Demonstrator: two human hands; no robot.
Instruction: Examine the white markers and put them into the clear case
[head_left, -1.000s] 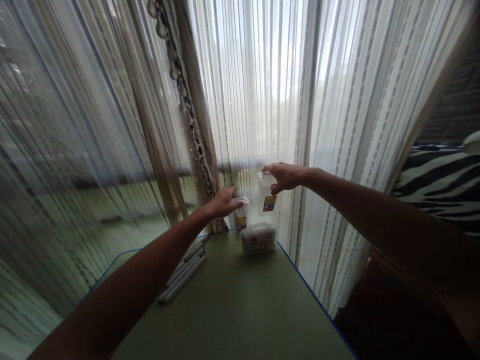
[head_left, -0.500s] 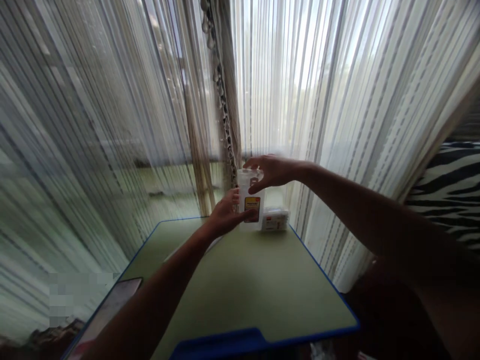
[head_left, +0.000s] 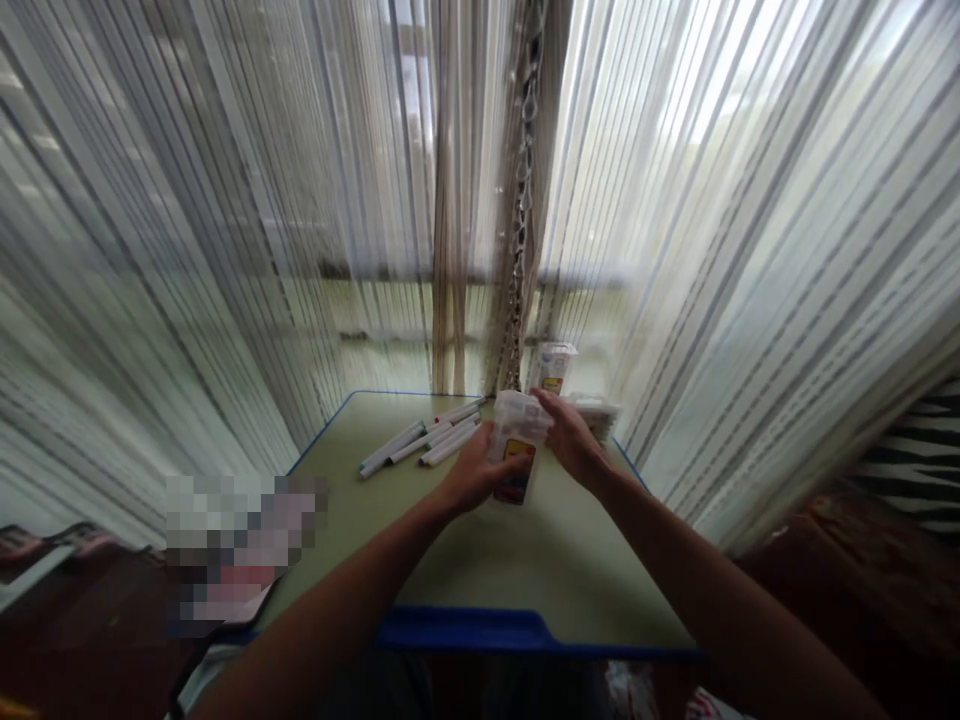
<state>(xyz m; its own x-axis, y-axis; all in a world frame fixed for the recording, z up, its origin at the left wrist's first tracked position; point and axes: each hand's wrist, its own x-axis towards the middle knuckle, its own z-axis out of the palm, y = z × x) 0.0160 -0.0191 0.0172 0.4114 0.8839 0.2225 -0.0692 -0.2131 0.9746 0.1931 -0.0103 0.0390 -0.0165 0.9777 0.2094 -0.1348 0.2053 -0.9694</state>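
Observation:
Both my hands hold a clear plastic container point(head_left: 516, 440) with a red and yellow label, just above the middle of the green table point(head_left: 480, 560). My left hand point(head_left: 471, 476) wraps its left side. Around its lid and right side curl the fingers of my right hand point(head_left: 573, 444). Several white markers point(head_left: 424, 444) lie on the table to the left of my hands. A second clear container point(head_left: 553, 366) with the same label stands at the table's far edge, and a flat clear box point(head_left: 597, 412) lies beside it on the right.
Striped sheer curtains hang close around the table on three sides, with a tied-back bunch and a bead chain point(head_left: 520, 250) at the far middle. The table has a blue rim point(head_left: 465, 632) at the near edge. A zebra-patterned fabric point(head_left: 919, 470) shows at the right.
My hands have drawn the container from the far edge towards the table's middle. The view has dropped and swung, so the markers and a second container now show.

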